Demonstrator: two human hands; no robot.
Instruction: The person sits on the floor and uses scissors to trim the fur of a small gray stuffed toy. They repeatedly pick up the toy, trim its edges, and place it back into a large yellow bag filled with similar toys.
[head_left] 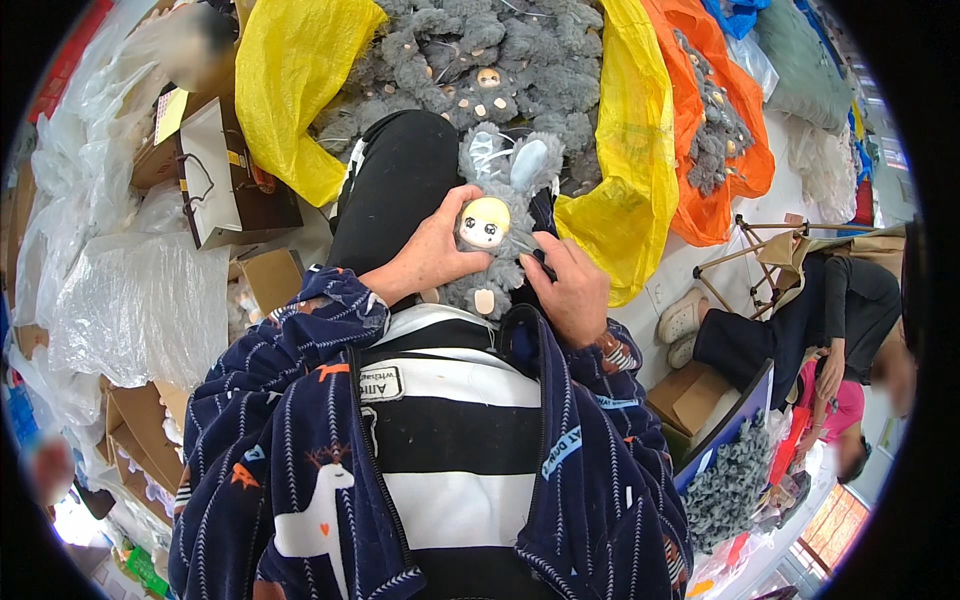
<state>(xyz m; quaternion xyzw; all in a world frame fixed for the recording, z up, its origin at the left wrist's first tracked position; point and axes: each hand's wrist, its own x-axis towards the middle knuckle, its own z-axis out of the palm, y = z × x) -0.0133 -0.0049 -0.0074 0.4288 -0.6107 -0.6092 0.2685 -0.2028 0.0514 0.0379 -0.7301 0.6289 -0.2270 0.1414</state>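
Note:
A grey plush doll [505, 275] with long rabbit ears, a hard face with yellow hair and pale feet lies upright in my lap, its ears pointing away from me. My left hand [432, 248] grips it from the left, fingers and thumb curled around the face. At the doll's right side, my right hand [573, 285] is closed, thumb and fingers pinched together against the fur. Something small and dark shows by those fingertips, too hidden to name. White ribbon or thread lies across the doll's left ear.
Beyond my knees a yellow sack [625, 150] holds many similar grey plush dolls [440, 60]. An orange bag [700, 215] at its right holds more. Paper bags [225, 180], cardboard boxes and clear plastic wrap [135, 300] crowd the left. A seated person [760, 335] is at the right.

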